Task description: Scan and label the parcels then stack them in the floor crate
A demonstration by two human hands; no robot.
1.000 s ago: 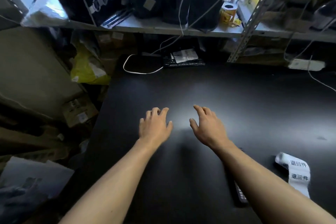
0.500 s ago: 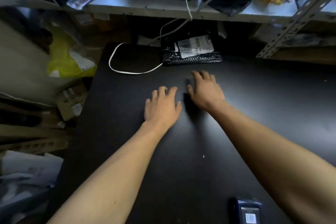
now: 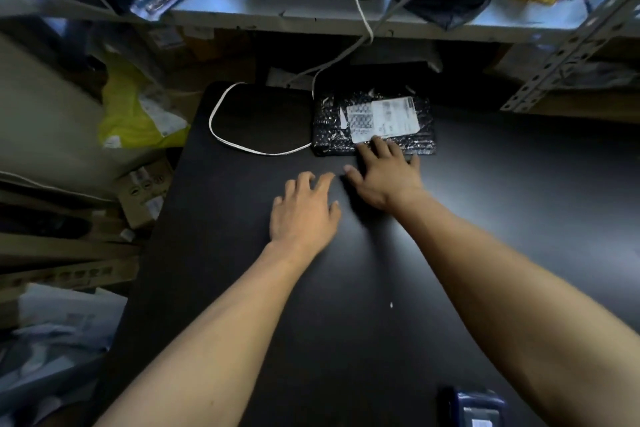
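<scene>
A flat parcel in black bubble wrap [image 3: 329,135] with a white shipping label [image 3: 382,118] lies at the far edge of the black table [image 3: 346,340], under the shelf. My right hand [image 3: 388,177] reaches forward with straight fingers, and its fingertips touch the parcel's near edge below the label. My left hand [image 3: 304,211] hovers over the table just behind and to the left, fingers relaxed and spread, holding nothing. A dark blue handheld device [image 3: 474,407] lies at the table's near edge on the right.
A white cable [image 3: 235,142] loops on the table left of the parcel. A cluttered shelf [image 3: 311,15] overhangs the table's back, with a metal upright [image 3: 568,55] at the right. Cardboard boxes [image 3: 145,191], a yellow bag [image 3: 135,111] and pale bags fill the floor at the left.
Both hands have moved forward across the table toward the parcel, and my right fingertips now touch its near edge. The view has tilted down and closer to the parcel.
</scene>
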